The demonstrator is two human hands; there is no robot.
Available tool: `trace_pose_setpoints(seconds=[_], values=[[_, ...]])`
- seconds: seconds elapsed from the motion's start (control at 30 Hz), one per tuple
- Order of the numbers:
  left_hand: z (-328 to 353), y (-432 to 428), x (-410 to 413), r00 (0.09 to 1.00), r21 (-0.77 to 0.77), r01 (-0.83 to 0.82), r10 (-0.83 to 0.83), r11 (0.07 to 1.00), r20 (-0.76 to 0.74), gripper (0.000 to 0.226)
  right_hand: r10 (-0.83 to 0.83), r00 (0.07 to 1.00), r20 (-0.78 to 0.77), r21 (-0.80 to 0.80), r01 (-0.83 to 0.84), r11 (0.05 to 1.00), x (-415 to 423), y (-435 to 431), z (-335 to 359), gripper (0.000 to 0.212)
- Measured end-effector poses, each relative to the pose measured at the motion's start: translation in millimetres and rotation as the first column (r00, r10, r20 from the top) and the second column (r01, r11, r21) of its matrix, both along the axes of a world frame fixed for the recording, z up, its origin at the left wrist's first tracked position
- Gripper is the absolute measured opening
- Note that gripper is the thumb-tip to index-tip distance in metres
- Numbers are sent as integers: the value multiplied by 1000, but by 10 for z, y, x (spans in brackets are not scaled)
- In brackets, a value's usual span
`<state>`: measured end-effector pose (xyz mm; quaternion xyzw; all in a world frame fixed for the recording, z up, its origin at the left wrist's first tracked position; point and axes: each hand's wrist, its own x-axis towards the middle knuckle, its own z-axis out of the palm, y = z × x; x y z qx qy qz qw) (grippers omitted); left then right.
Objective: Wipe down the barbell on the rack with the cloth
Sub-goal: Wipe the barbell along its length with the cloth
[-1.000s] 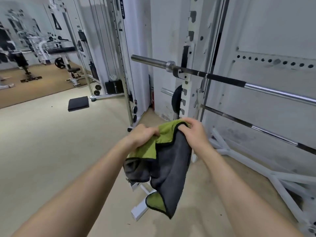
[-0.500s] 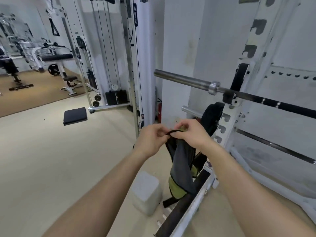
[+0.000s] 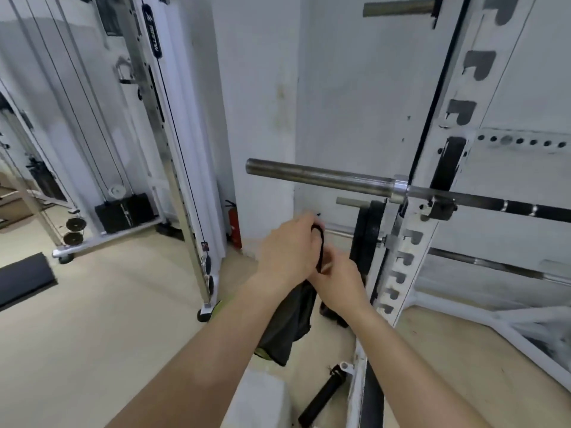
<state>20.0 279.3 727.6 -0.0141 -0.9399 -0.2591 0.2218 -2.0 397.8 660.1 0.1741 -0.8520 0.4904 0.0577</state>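
Hands: left hand and right hand meet mid-frame, the left higher, both clamped on the cloth.
Cloth: dark with a green edge, it hangs between the forearms, below the barbell and not touching it.
Barbell: sits on the white rack, bare sleeve pointing left, beyond the hands.
Surroundings: black weight plate beyond the right hand; cable machine far left.

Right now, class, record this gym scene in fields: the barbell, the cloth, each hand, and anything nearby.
Barbell: rests on the rack, sleeve unloaded
Cloth: dark grey, green trim, hangs below the barbell, not touching
Left hand: grips the cloth's top edge
Right hand: grips the cloth lower down
Nearby: weight plate, fire extinguisher
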Motion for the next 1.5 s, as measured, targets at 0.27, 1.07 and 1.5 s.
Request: trace_pose_setpoints(seconds=[0.27,1.07,1.5], values=[[228,-754,-1000,979,113,203,-200,973,-41,14,219,934,283,-269,-142,953,-789,-266,-343,24],[271,-1648,-3647,953,-439,196,-276,877,-127,46,-491,643,-588,573,759,309,-2912,-412,857,40],[-215,-1599,-3498,929,-556,168,-319,814,-186,49,-318,655,-685,539,750,383,-2948,-1171,380,39]])
